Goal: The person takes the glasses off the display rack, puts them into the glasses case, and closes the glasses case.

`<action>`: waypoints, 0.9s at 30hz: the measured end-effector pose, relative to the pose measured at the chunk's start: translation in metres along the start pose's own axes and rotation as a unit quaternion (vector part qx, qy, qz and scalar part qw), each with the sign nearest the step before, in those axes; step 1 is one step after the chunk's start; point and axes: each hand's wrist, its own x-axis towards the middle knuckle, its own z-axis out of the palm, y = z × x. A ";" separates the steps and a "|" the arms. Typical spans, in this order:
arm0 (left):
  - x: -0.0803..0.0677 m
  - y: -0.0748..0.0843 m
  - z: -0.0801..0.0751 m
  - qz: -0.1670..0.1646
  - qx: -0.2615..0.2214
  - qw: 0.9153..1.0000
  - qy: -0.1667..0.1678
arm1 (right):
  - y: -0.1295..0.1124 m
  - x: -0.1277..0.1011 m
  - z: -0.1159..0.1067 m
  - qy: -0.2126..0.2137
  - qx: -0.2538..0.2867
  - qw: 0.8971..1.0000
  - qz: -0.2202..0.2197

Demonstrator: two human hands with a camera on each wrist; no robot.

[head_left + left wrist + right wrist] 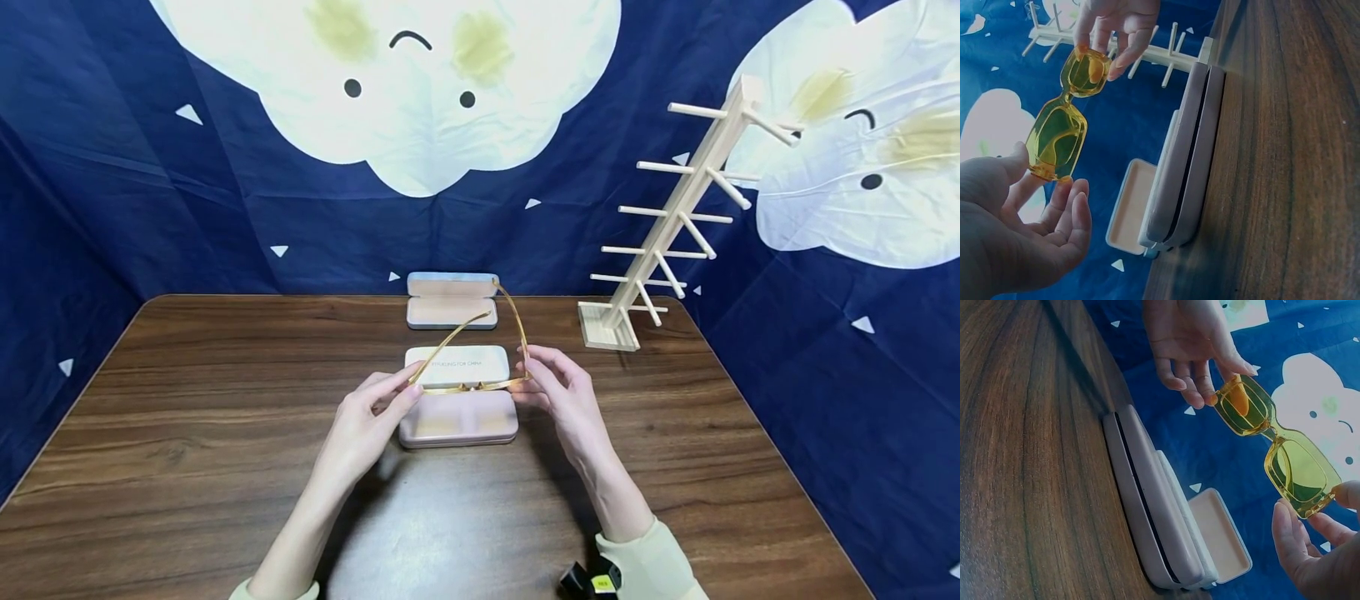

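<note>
Yellow glasses (480,367): translucent yellow frame with yellow-tinted rectangular lenses, temples unfolded and pointing away from the person, held in the air above the desk (187,417) between both hands, directly over the nearer case.
Left hand (367,425): grip pinching the left end of the frame between thumb and fingertips; in the left wrist view the thumb sits on top of the lens corner and the fingers (1072,206) curl below it.
Right hand (562,396): grip pinching the right end of the frame at the hinge, thumb and fingertips closed on the lens edge; cream sleeve cuff (652,562) at the wrist, with a black and yellow strap part beside it.
Nearer case (459,408): pale pink glasses case, lying open on the desk just below the glasses; lid raised toward the back and printed with small lettering, too small to read with certainty; the base shows two shallow compartments.
Farther case (452,300): second case of the same pale pink kind with a light blue outer shell, open, at the far edge of the desk, behind the nearer case and apart from it.
Wooden rack (675,225): light wood stand with a slanted post and paired pegs on a small base, at the far right corner of the desk, well apart from the hands.
Backdrop (225,167): dark blue cloth with white cloud figures
</note>
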 end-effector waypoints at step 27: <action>-0.001 0.000 -0.002 0.015 0.005 1.000 0.004 | -0.005 -0.003 0.000 -0.005 -0.006 1.000 -0.004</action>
